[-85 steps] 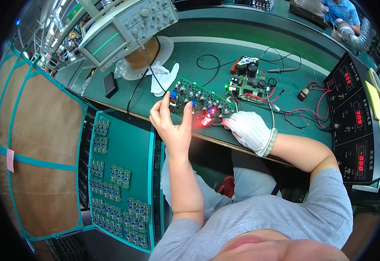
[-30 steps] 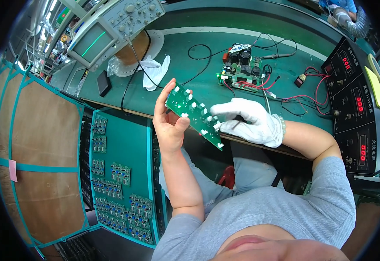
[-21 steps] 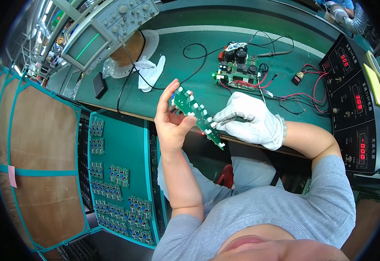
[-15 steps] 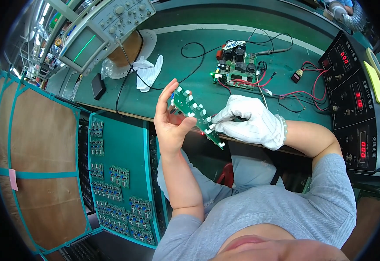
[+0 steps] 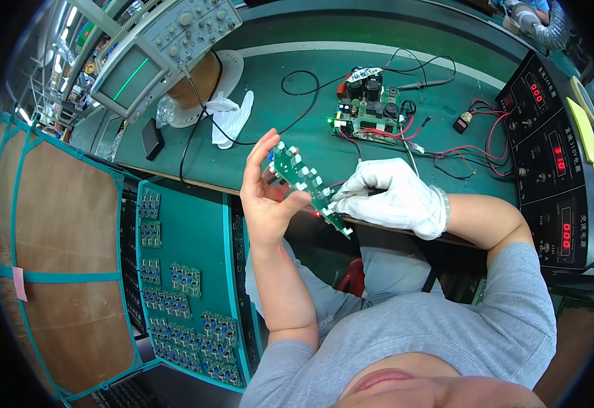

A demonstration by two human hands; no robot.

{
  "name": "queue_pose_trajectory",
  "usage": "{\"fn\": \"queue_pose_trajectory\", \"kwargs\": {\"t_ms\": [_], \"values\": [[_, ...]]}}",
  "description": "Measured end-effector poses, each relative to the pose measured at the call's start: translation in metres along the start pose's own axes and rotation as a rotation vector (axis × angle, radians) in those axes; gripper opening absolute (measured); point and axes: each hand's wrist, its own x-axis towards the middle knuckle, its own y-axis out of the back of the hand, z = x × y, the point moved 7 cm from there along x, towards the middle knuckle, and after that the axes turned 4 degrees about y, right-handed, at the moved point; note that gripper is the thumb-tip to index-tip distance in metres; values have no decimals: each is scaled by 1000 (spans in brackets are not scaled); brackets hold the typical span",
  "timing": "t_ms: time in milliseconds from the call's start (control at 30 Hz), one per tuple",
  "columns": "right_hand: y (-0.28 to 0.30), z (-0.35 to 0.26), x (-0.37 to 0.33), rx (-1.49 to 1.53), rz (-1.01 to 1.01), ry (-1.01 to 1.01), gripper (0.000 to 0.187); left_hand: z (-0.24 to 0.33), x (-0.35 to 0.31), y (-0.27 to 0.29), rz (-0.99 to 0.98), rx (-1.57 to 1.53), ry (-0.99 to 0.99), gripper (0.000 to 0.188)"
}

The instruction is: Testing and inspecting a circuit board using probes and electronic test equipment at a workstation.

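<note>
My bare left hand (image 5: 267, 197) holds a green circuit board (image 5: 316, 194) by its left side, thumb in front and fingers behind. The board is tilted, its upper end further from me, and white connectors stand along its face. At its right edge, my right hand (image 5: 392, 202), in a white glove, is closed with fingertips pinched against the connectors. What those fingertips grip is hidden by the glove. A red wire runs close to them, and a small red light glows beside the board's lower part.
A larger powered board (image 5: 368, 112) with capacitors and wires lies on the green bench. Power supplies (image 5: 548, 160) stand at right, an oscilloscope (image 5: 130, 81) at far left. A white glove (image 5: 231, 119) and black box (image 5: 152, 139) lie beneath it. Several small boards (image 5: 218, 326) fill a green tray at left.
Both hands and the board sit very slightly lower in the picture. My right fingertips have slid a little down along the board's edge. The left hand's grip is the same.
</note>
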Motion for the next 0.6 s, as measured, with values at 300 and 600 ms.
{"fn": "queue_pose_trajectory", "kwargs": {"t_ms": [300, 600], "values": [[-9, 2, -2, 51, -67, -38, 18, 5, -3, -6, 64, 81, 6, 104], [-1, 16, 23, -500, -14, 522, 24, 5, -3, 2, -218, 2, -20, 110]]}}
